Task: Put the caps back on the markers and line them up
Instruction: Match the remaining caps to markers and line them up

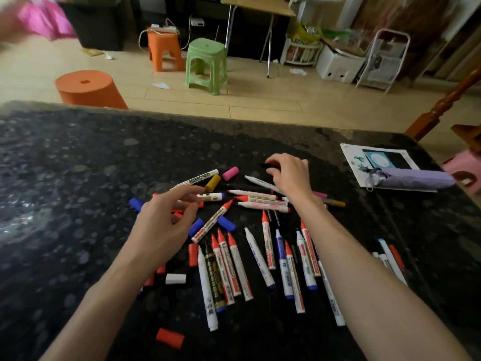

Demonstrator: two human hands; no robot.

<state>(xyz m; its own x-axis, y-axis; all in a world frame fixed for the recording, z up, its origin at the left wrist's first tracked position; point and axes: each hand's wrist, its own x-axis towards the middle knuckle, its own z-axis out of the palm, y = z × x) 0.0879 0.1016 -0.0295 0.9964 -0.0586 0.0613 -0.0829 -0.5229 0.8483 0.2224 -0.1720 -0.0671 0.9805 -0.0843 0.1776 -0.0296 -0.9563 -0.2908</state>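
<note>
Soft daylight w/ glare on table [23, 225], edges warped, blurry.

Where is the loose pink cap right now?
Head view: the pink cap lies on the dark table, at the pile's far edge, beside the mustard cap, left of the right hand.

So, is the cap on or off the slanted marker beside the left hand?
Off. The slanted marker shows a bare red tip, with no cap over it.
</note>
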